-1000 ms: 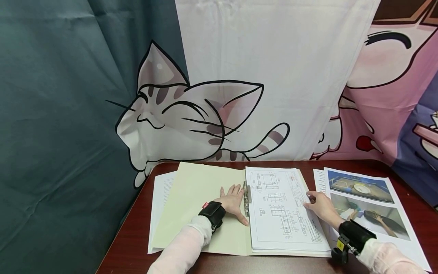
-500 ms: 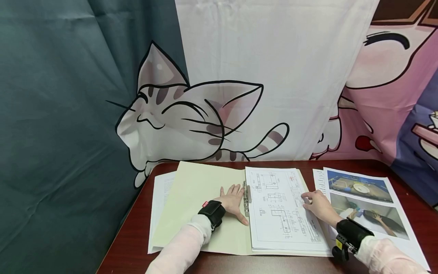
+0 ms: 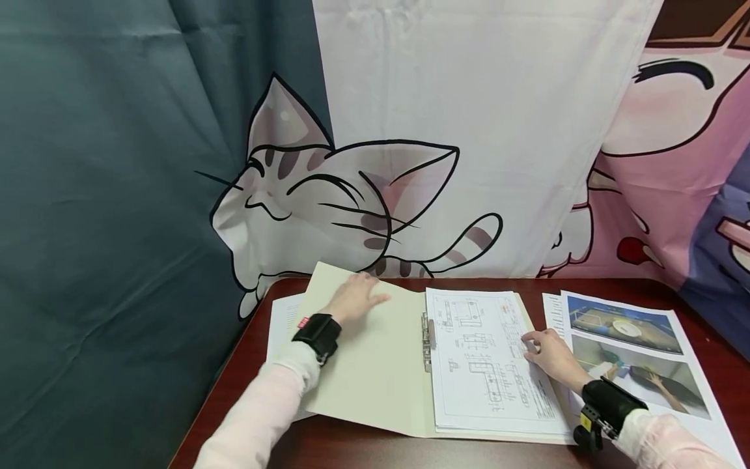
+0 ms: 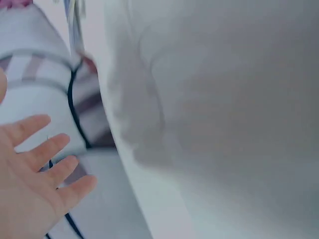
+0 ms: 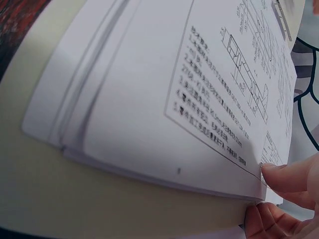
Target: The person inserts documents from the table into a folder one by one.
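Observation:
A cream paper folder (image 3: 375, 365) lies spread on the table, its left cover tilted up off the table. My left hand (image 3: 353, 298) is at the upper part of that cover. In the left wrist view its fingers (image 4: 52, 149) are extended and spread beside the pale cover (image 4: 224, 124). A metal clip (image 3: 427, 342) at the folder's spine holds a stack of technical drawings (image 3: 474, 365). With my right hand (image 3: 553, 355) I pinch the stack's right edge. The right wrist view shows the thumb (image 5: 289, 177) on the top sheet and curled fingers (image 5: 271, 221) below.
Printed sheets with two colour photos (image 3: 638, 365) lie right of the folder, partly under my right wrist. White text pages (image 3: 284, 316) show from beneath the left cover. Behind the dark red table (image 3: 357, 446) hangs a cartoon cat curtain (image 3: 410, 195).
My left hand has moved from beside the clip to the upper left of the cover. That cover has risen and tilted. My right hand stays at the drawings' edge; the head view has shifted slightly.

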`<state>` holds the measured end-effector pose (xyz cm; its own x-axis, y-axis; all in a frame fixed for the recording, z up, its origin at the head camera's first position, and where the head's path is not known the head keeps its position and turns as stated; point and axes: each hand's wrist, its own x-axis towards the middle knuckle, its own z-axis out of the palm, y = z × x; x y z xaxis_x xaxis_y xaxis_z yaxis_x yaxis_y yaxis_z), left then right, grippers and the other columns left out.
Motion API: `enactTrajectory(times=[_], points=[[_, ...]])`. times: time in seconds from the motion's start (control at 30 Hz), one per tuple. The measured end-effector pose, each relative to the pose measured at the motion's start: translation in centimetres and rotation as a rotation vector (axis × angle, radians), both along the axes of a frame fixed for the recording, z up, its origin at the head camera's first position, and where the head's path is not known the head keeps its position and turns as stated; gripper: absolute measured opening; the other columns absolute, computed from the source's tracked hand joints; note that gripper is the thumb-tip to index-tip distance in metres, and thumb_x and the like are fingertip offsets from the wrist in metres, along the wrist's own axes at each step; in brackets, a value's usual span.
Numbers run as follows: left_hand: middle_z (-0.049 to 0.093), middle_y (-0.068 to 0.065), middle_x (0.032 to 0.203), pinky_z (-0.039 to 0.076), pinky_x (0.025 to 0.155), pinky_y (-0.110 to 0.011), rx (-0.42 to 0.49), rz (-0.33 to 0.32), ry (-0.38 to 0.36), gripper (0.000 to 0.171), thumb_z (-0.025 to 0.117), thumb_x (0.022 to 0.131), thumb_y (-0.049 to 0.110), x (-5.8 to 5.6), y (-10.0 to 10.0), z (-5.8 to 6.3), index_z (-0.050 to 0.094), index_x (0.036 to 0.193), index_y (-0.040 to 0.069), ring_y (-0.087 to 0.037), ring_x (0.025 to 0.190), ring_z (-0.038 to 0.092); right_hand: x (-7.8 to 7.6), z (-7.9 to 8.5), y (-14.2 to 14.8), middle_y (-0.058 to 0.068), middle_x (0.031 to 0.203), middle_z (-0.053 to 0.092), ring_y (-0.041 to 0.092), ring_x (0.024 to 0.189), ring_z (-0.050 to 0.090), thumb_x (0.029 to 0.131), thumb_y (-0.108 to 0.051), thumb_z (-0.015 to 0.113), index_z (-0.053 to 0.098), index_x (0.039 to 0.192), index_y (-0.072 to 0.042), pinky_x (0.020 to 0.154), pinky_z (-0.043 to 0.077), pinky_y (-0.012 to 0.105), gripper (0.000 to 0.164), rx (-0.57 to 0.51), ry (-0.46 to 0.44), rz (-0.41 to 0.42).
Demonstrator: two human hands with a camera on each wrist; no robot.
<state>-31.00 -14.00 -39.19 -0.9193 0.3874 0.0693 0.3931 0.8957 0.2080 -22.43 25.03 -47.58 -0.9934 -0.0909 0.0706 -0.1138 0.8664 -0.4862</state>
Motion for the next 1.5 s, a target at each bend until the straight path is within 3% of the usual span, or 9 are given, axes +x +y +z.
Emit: enactTrajectory(times=[0.2, 0.33, 0.57, 0.67, 0.8, 0.93, 1.17, 1.3, 1.5], points=[[0.05, -0.024, 0.137, 0.044, 0.101, -0.056, 0.054, 0.2, 0.098, 0.059, 0.037, 0.103, 0.047, -0.6, -5.6, 3.2, 0.054, 0.132, -0.001, -0.042, 0.127, 0.047, 0.3, -0.1, 0.2, 0.026, 0.1, 0.055, 0.031, 0.084, 0.057, 0.084, 0.0, 0.067, 0.062, 0.111, 0.01, 0.072, 0.049, 0.044, 0.029, 0.008, -0.009, -0.01], [0.054, -0.027, 0.128, 0.048, 0.094, -0.056, 0.11, 0.288, 0.123, 0.055, 0.035, 0.105, 0.04, -0.5, -9.1, 3.6, 0.055, 0.127, -0.005, -0.043, 0.12, 0.052, 0.4, 0.0, 0.4, 0.027, 0.1, 0.054, 0.031, 0.083, 0.057, 0.085, -0.001, 0.067, 0.062, 0.111, 0.01, 0.072, 0.048, 0.043, 0.03, 0.008, -0.012, -0.019], [0.059, -0.03, 0.1, 0.05, 0.073, -0.049, 0.111, 0.366, 0.113, 0.041, 0.049, 0.101, 0.027, 0.8, -13.4, 0.2, 0.059, 0.107, -0.012, -0.042, 0.086, 0.06, 0.2, -0.1, 0.4, 0.028, 0.102, 0.053, 0.031, 0.083, 0.057, 0.086, -0.001, 0.067, 0.061, 0.113, 0.011, 0.072, 0.048, 0.042, 0.03, 0.003, -0.041, -0.035], [0.061, -0.032, 0.097, 0.051, 0.067, -0.048, 0.078, 0.441, 0.036, 0.044, 0.054, 0.099, 0.029, 1.3, -14.6, -1.7, 0.059, 0.107, -0.014, -0.042, 0.08, 0.062, 0.1, -0.2, 0.3, 0.028, 0.102, 0.053, 0.031, 0.083, 0.057, 0.086, -0.001, 0.067, 0.061, 0.113, 0.011, 0.071, 0.049, 0.042, 0.031, 0.001, -0.044, -0.037], [0.059, -0.035, 0.11, 0.053, 0.073, -0.052, 0.068, 0.597, -0.099, 0.059, 0.059, 0.094, 0.039, 2.0, -15.4, -3.8, 0.055, 0.117, -0.015, -0.045, 0.09, 0.063, 0.0, -0.2, 0.2, 0.028, 0.102, 0.053, 0.031, 0.083, 0.057, 0.085, -0.001, 0.067, 0.061, 0.113, 0.01, 0.07, 0.048, 0.04, 0.03, 0.004, -0.036, -0.033], [0.047, -0.041, 0.125, 0.048, 0.09, -0.059, 0.062, 0.697, -0.216, 0.078, 0.063, 0.089, 0.044, 2.7, -15.6, -5.2, 0.041, 0.128, -0.02, -0.052, 0.108, 0.056, -0.1, -0.2, 0.1, 0.027, 0.1, 0.053, 0.03, 0.082, 0.057, 0.085, -0.001, 0.067, 0.061, 0.113, 0.01, 0.069, 0.047, 0.039, 0.031, 0.005, -0.026, -0.024], [0.037, -0.049, 0.125, 0.045, 0.095, -0.06, 0.061, 0.731, -0.34, 0.077, 0.067, 0.085, 0.021, 3.4, -15.3, -6.0, 0.025, 0.132, -0.024, -0.056, 0.113, 0.05, -0.1, -0.1, 0.1, 0.027, 0.099, 0.053, 0.029, 0.081, 0.054, 0.084, 0.0, 0.068, 0.061, 0.112, 0.01, 0.068, 0.045, 0.038, 0.03, 0.003, -0.026, -0.014], [0.035, -0.051, 0.128, 0.043, 0.097, -0.062, 0.097, 0.738, -0.351, 0.076, 0.065, 0.083, 0.011, 3.2, -15.4, -6.3, 0.021, 0.134, -0.025, -0.057, 0.118, 0.047, 0.0, -0.1, 0.1, 0.028, 0.099, 0.053, 0.028, 0.08, 0.054, 0.084, 0.0, 0.067, 0.061, 0.111, 0.01, 0.067, 0.043, 0.035, 0.03, -0.001, -0.021, -0.013], [0.045, -0.049, 0.117, 0.048, 0.092, -0.058, 0.126, 0.735, -0.306, 0.081, 0.075, 0.078, 0.015, 3.3, -16.1, -6.5, 0.026, 0.126, -0.028, -0.055, 0.107, 0.054, -0.1, -0.1, 0.1, 0.027, 0.099, 0.053, 0.028, 0.08, 0.053, 0.084, 0.0, 0.067, 0.061, 0.112, 0.01, 0.068, 0.044, 0.036, 0.03, -0.002, -0.024, -0.015]])
